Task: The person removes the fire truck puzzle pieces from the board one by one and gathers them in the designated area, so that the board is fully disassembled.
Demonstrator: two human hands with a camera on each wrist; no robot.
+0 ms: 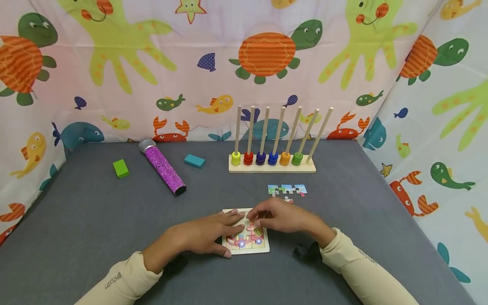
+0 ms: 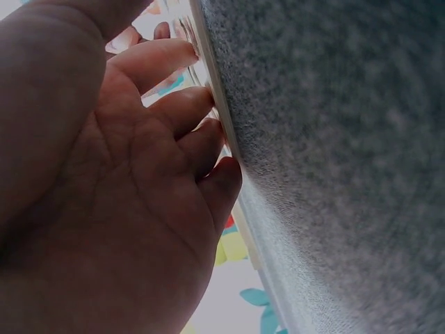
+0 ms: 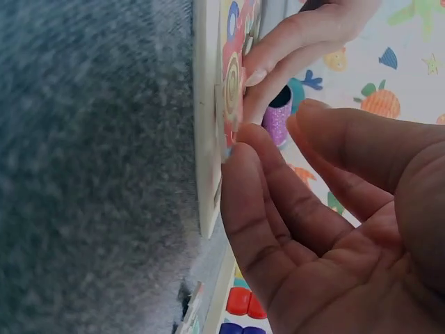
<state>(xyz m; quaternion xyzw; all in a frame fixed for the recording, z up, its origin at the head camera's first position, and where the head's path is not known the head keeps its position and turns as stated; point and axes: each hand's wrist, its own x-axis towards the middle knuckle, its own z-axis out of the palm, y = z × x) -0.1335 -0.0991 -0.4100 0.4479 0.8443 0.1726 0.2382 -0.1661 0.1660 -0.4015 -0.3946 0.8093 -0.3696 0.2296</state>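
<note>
Wooden puzzle tray (image 1: 263, 250) with a pink-and-yellow picture, lying flat on the grey table (image 1: 95, 228) near the front edge, between the two forearms. Left hand (image 1: 207, 234) laid palm-down over the tray's left half, fingers straight and spread, tips pressing on the puzzle surface; in the left wrist view, fingertips (image 2: 221, 177) touching the tray's pale rim (image 2: 208, 69). Right hand (image 1: 280, 216) arched over the tray's upper right corner, fingers bent downward, tips (image 3: 240, 156) on the edge of a seated piece; whether a piece is pinched, not discernible. Both wrists in cream sleeves (image 1: 358, 267). Just beyond the right hand, three loose puzzle pieces (image 1: 287, 189). Farther back, a wooden peg rack (image 1: 272, 163) with seven upright rods and six coloured beads. To the left, a teal block (image 1: 194, 160), a purple glitter microphone (image 1: 162, 166) and a green block (image 1: 120, 168), well apart from the hands.
</note>
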